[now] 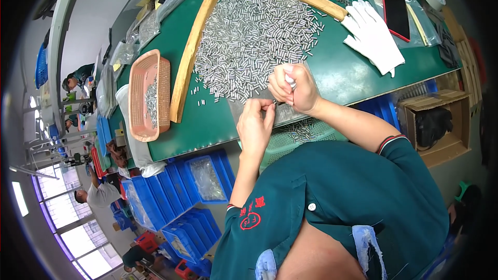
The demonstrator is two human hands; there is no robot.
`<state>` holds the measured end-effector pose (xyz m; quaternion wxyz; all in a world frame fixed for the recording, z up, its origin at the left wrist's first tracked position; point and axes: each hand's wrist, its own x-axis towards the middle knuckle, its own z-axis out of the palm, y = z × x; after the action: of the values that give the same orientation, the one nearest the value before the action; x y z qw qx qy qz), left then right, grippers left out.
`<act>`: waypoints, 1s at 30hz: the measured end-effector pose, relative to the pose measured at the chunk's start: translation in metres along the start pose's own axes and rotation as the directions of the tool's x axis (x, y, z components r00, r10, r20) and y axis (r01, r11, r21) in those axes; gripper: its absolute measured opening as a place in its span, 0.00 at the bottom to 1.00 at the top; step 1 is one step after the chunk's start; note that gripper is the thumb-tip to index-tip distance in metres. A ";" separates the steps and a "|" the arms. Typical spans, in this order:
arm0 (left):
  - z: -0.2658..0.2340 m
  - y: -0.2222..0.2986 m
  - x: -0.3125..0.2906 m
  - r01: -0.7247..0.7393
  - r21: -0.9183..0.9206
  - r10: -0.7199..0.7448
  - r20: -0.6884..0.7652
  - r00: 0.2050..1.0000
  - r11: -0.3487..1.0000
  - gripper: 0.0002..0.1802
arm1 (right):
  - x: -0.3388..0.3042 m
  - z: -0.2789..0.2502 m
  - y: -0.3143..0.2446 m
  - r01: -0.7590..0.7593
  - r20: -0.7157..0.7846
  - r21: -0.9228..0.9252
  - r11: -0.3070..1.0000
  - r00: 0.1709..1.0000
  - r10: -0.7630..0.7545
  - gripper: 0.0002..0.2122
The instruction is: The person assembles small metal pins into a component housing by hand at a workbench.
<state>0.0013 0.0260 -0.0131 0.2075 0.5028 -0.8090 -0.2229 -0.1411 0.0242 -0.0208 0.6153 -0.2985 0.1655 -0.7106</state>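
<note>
A wide heap of small silvery metal pins (249, 41) covers the middle of the green table. At its near edge, over a grey plate (239, 110), my two hands meet. My right hand (298, 91) is closed in a fist around a white-ended tool (291, 81); most of the tool is hidden by the fingers. Close beside it on the left, my left hand (256, 123) is pinched, thumb against fingertips. What the pinch holds is too small to make out. Below the table edge, a light green basket (275, 150) holds more pins.
Two wooden strips (194, 54) border the heap. A pink basket (136, 98) with some pins stands left. White glove (374, 39) and phone (395, 13) lie right. Blue bins (171, 189) stand lower left, a cardboard box (454, 124) right. Other people are in the background.
</note>
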 end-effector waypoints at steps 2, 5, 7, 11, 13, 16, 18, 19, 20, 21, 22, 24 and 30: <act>0.000 0.000 0.001 0.000 -0.001 0.000 0.008 1.000 1.000 0.05 | 0.000 0.000 -0.001 0.003 -0.001 0.001 1.000 1.000 -0.003 0.20; 0.000 -0.001 0.002 0.002 -0.005 -0.002 0.020 1.000 1.000 0.05 | 0.000 -0.001 0.000 0.013 -0.007 -0.001 1.000 1.000 -0.013 0.20; 0.000 -0.001 0.003 0.009 -0.007 -0.009 0.025 1.000 1.000 0.05 | 0.001 -0.001 0.001 0.016 -0.010 -0.002 1.000 1.000 -0.016 0.20; -0.002 -0.002 0.003 0.004 -0.014 -0.003 0.032 0.999 1.000 0.05 | 0.002 -0.002 0.001 0.015 -0.005 -0.020 1.000 1.000 -0.015 0.21; -0.002 -0.002 0.003 0.005 -0.019 -0.005 0.037 0.999 1.000 0.05 | 0.001 -0.002 0.003 0.003 -0.006 -0.026 1.000 1.000 -0.003 0.21; -0.003 -0.001 0.001 0.026 -0.034 -0.024 0.050 0.998 0.999 0.05 | -0.005 0.001 0.009 0.093 0.094 -0.200 0.975 0.993 -0.076 0.21; -0.004 -0.003 0.002 -0.019 0.036 0.017 0.055 0.998 0.999 0.05 | -0.004 0.005 0.016 0.249 0.206 -0.427 0.869 0.963 -0.175 0.22; -0.004 -0.001 0.001 -0.018 0.035 0.017 0.045 0.999 0.999 0.05 | -0.004 0.004 0.016 0.252 0.215 -0.428 0.868 0.961 -0.172 0.22; -0.005 0.000 -0.001 -0.002 0.015 0.001 0.053 0.999 1.000 0.05 | -0.003 0.001 0.015 0.209 0.152 -0.375 0.903 0.975 -0.162 0.22; -0.005 0.001 -0.002 0.013 -0.003 -0.013 0.058 0.998 1.000 0.05 | -0.001 -0.004 0.014 0.170 0.092 -0.318 0.933 0.985 -0.148 0.22; -0.005 0.002 -0.004 0.013 -0.003 -0.013 0.044 0.999 1.000 0.05 | 0.001 -0.010 0.011 -0.026 -0.084 0.051 0.998 0.996 0.030 0.19; -0.006 0.003 -0.012 0.012 0.012 -0.012 0.048 0.999 1.000 0.05 | 0.008 -0.016 0.000 -0.040 -0.183 0.221 0.975 0.980 0.082 0.19; -0.017 -0.005 -0.055 -0.054 -0.159 0.077 0.141 0.987 0.986 0.05 | 0.020 -0.012 -0.005 -0.014 -0.214 0.172 0.985 0.975 0.051 0.20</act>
<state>0.0368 0.0711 -0.0088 0.1931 0.4407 -0.8184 -0.3141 -0.1542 0.0041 -0.0228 0.6281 -0.1626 0.1757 -0.7404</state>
